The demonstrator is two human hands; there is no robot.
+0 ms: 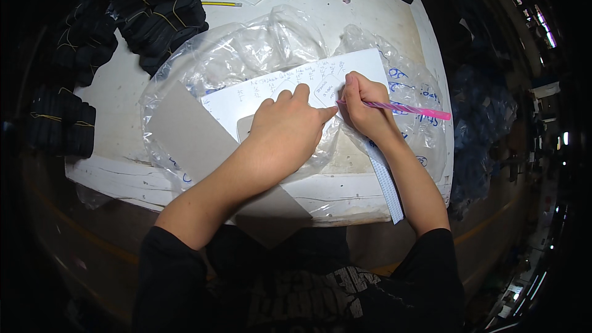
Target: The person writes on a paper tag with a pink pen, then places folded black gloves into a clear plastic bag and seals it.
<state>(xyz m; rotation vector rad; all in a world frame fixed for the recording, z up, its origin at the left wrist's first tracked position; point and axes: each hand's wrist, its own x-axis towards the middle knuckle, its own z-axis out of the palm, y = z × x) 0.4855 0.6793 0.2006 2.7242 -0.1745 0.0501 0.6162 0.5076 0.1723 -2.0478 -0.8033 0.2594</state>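
Observation:
My right hand point(367, 108) is closed round a pink striped pen point(419, 111), its writing end down at a white sheet of paper point(225, 102). The pen's other end sticks out to the right. Palm down, my left hand point(283, 123) lies on the sheet with its fingers stretched and spread, the index finger almost at the pen's tip. Handwriting and a drawn outline with rounded corners show on the paper. A small grey card with a rounded corner point(245, 126) peeks out beneath my left hand; most of it is hidden.
Clear plastic bags point(265, 37) with blue marker writing lie under and round the sheet. A large grey card point(188, 129) passes beneath my left forearm. Banded black stacks point(163, 18) stand at left. A yellow pencil point(222, 4) and a blue-white strip point(387, 188) lie on the white table point(117, 179).

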